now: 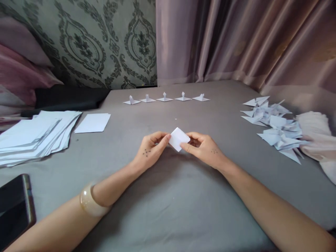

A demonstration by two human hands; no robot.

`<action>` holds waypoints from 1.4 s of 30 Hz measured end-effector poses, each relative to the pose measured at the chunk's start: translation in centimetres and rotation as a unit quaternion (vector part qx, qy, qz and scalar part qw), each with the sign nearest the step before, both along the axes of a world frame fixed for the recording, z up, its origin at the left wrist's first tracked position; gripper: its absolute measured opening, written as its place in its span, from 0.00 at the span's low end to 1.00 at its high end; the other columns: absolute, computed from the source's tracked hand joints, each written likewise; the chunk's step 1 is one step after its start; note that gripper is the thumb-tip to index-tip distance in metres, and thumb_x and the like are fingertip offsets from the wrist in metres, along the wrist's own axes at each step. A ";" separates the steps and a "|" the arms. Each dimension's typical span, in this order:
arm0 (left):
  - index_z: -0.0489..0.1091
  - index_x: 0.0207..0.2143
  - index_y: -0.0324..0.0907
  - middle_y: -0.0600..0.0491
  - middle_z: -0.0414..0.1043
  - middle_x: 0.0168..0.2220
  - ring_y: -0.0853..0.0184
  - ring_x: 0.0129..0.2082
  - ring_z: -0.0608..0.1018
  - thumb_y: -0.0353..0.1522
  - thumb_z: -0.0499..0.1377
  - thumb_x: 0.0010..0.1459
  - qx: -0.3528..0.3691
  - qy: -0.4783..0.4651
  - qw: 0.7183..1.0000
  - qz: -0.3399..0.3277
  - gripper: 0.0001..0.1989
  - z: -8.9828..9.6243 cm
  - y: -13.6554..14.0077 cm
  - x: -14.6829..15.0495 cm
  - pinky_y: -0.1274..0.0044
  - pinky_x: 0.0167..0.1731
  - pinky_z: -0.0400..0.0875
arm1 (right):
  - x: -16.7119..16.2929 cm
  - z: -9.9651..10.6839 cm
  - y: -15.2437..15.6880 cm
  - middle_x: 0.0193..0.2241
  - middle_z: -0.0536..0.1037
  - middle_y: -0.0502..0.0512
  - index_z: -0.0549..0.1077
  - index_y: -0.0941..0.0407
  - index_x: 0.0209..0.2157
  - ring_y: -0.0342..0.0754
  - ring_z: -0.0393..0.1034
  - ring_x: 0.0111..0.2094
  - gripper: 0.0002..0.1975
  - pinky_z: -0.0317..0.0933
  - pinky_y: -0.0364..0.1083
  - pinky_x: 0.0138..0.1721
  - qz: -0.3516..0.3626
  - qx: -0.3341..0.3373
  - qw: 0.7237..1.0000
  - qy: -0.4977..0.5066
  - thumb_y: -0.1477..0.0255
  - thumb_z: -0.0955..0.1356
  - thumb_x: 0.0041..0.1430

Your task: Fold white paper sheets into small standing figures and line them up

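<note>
A small white folded paper square (178,138) is held up between my two hands, turned so that it looks like a diamond. My left hand (153,148) pinches its left corner between thumb and fingers. On the opposite side my right hand (202,147) grips it, the thumb lying across the lower right face and the fingers behind. Beyond the hands, several folded paper cranes (164,97) stand in a row on the grey cloth (162,196). The back of the folded paper and some fingertips are hidden.
On the left lie a pile of white paper sheets (34,136), a smaller stack of square paper (93,123) and a phone (15,206). To the right is a heap of folded paper cranes (278,124) beside a pale cloth (315,129). Curtains (189,42) hang behind.
</note>
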State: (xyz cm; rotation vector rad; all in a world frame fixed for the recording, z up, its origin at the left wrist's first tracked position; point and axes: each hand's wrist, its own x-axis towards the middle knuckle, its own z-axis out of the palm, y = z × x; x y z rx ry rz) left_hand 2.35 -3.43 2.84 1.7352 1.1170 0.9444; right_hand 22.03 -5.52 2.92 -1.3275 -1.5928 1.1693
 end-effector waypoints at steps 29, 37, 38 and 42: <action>0.75 0.34 0.37 0.52 0.75 0.30 0.72 0.29 0.73 0.32 0.69 0.48 -0.314 -0.300 0.899 -0.059 0.11 -0.1 -0.3 0.8 0.78 0.32 0.64 | -2.3 0.6 -1.5 0.28 0.80 0.53 0.76 0.57 0.30 0.42 0.73 0.29 0.13 0.62 0.40 0.27 -0.106 -0.182 0.952 0.222 0.64 0.75 0.46; 0.73 0.26 0.37 0.57 0.67 0.21 0.75 0.22 0.65 0.32 0.69 0.46 -0.275 -0.247 0.929 -0.003 0.09 -0.6 -0.6 1.0 0.79 0.27 0.58 | -2.5 0.5 -1.4 0.28 0.79 0.54 0.76 0.58 0.28 0.41 0.72 0.26 0.12 0.62 0.40 0.25 -0.103 -0.200 0.954 0.198 0.62 0.74 0.48; 0.73 0.26 0.37 0.57 0.68 0.22 0.75 0.23 0.66 0.32 0.69 0.46 -0.269 -0.244 0.932 -0.008 0.09 -0.6 -0.6 1.0 0.79 0.27 0.58 | -2.5 0.5 -1.4 0.27 0.79 0.53 0.75 0.58 0.27 0.40 0.71 0.25 0.12 0.62 0.40 0.25 -0.105 -0.196 0.956 0.193 0.63 0.74 0.48; 0.74 0.29 0.36 0.53 0.72 0.26 0.73 0.26 0.70 0.32 0.69 0.46 -0.290 -0.257 0.921 -0.030 0.10 -0.5 -0.7 1.0 0.79 0.27 0.60 | -2.6 0.3 -1.3 0.27 0.78 0.53 0.76 0.58 0.27 0.40 0.71 0.26 0.12 0.62 0.39 0.26 -0.087 -0.185 0.959 0.195 0.63 0.73 0.49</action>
